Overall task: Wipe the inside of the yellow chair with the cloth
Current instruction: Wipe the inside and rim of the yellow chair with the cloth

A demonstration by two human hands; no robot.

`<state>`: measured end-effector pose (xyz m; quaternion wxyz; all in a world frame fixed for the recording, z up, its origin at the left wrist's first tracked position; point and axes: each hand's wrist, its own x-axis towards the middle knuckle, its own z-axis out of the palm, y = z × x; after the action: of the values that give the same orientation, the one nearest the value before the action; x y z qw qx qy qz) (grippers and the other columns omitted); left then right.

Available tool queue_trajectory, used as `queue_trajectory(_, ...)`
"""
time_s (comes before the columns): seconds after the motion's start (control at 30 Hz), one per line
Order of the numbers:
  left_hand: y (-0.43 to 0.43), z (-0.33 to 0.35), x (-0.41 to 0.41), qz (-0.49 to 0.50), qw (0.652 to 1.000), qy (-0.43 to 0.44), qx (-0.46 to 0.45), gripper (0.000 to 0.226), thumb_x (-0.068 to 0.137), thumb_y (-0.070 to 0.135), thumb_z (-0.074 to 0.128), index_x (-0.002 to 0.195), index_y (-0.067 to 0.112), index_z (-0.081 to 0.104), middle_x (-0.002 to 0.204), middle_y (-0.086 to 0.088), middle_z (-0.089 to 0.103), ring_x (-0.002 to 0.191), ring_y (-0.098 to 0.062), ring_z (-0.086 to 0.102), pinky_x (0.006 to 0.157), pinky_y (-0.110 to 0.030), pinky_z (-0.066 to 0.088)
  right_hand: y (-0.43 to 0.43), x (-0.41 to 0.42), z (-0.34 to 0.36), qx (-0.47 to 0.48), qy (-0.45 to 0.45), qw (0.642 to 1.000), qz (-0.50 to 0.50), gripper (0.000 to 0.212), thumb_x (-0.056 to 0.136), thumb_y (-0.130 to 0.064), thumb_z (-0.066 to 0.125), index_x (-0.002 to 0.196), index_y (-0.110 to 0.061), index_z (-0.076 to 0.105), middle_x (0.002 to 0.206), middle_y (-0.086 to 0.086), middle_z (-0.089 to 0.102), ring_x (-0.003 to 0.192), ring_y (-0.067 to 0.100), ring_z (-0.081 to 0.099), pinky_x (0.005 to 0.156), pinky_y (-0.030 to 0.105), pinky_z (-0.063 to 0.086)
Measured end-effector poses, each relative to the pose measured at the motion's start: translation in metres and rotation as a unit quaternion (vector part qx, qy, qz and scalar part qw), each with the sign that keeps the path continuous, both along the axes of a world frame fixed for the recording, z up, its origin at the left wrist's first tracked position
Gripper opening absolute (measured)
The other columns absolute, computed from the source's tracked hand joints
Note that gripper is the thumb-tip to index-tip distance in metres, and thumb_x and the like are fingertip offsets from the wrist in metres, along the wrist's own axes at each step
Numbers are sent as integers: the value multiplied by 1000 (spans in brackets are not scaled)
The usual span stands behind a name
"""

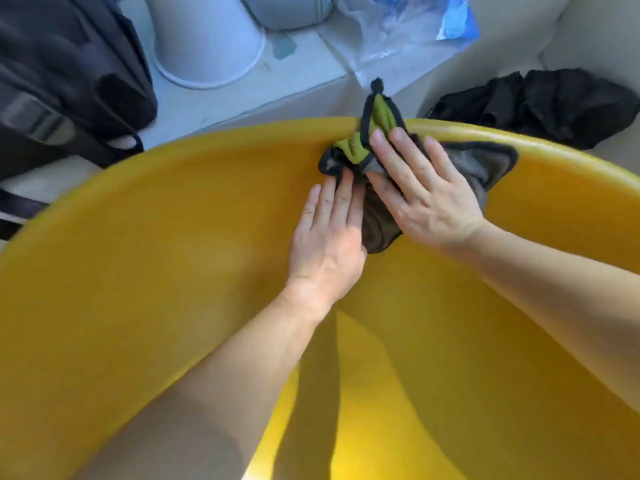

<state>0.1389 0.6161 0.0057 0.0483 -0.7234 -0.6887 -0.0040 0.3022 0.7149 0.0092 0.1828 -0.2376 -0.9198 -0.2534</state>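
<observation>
Pressing on the cloth (379, 209) with both hands, the person works high on the inner wall of the yellow chair (138, 237), just under its far rim.

The right hand (433, 199) lies flat on the cloth, fingers straight and slightly spread, fingertips aimed up and left toward the rim. The left hand (329, 244) is also flat, fingers straight and together. Its fingertips touch the cloth's lower-left edge and its palm rests on bare yellow plastic. The left thumb is hidden on the cloth side, so I can't tell whether it pinches anything.

The cloth is crumpled, grey-brown with dark trim and a green face. Its long axis runs from the dark tail between the two hands up to a green corner that pokes over the rim, pointing away from the person. A grey flap spreads right along the rim from under the right hand.

Beyond the chair, on a pale floor:
- a black bag (69, 81) at the left
- a white bucket (207, 39)
- a clear plastic bag (398, 29)
- a black bundle (554, 105) at the right
</observation>
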Motion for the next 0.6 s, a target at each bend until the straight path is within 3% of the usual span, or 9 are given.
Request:
queue_trajectory(0.17, -79, 3, -153, 50, 983, 159, -82, 76, 95, 38, 38, 156, 5, 6, 165, -17, 7, 152, -33, 8, 123, -46, 0, -26, -151, -36, 11, 4, 992, 129, 48, 106, -19, 45, 152, -7, 40, 158, 11, 40, 146, 27, 38, 119, 46, 33)
queue_trajectory(0.23, -115, -10, -187, 70, 977, 172, -108, 76, 95, 39, 37, 157, 5, 6, 165, -18, 6, 151, -33, 8, 123, -47, 1, -52, -194, -68, -18, 7, 988, 151, 49, 107, -19, 41, 154, -7, 37, 159, 12, 38, 147, 27, 37, 120, 45, 31)
queue_trajectory(0.37, -157, -69, -169, 81, 979, 102, -154, 78, 96, 44, 39, 156, 4, 8, 165, -18, 4, 152, -34, 7, 123, -47, -2, -113, -203, -142, -141, 12, 981, 130, 50, 106, -18, 40, 154, -5, 35, 163, 17, 20, 151, 32, 26, 122, 48, 27)
queue_trajectory(0.43, -172, -101, -137, 98, 975, 49, -192, 81, 92, 43, 50, 154, 2, 19, 163, -21, 15, 150, -36, 16, 123, -47, 7, -144, -181, -176, -217, -1, 970, 110, 48, 105, -17, 40, 151, -5, 39, 163, 20, 20, 152, 35, 23, 122, 49, 26)
queue_trajectory(0.5, -180, -123, -103, 100, 975, 2, -200, 81, 86, 39, 57, 151, 0, 28, 159, -22, 27, 146, -38, 27, 122, -47, 17, -158, -147, -189, -246, -36, 964, 91, 48, 104, -20, 38, 150, -6, 41, 163, 19, 22, 152, 35, 23, 122, 50, 25)
queue_trajectory(0.6, -177, -129, -61, 46, 971, -35, -230, 73, 94, 31, 49, 154, 3, 19, 162, -21, 18, 148, -36, 21, 123, -45, 11, -146, -76, -182, -239, -130, 959, 86, 51, 105, -23, 32, 154, -11, 34, 167, 15, 16, 153, 33, 20, 123, 53, 19)
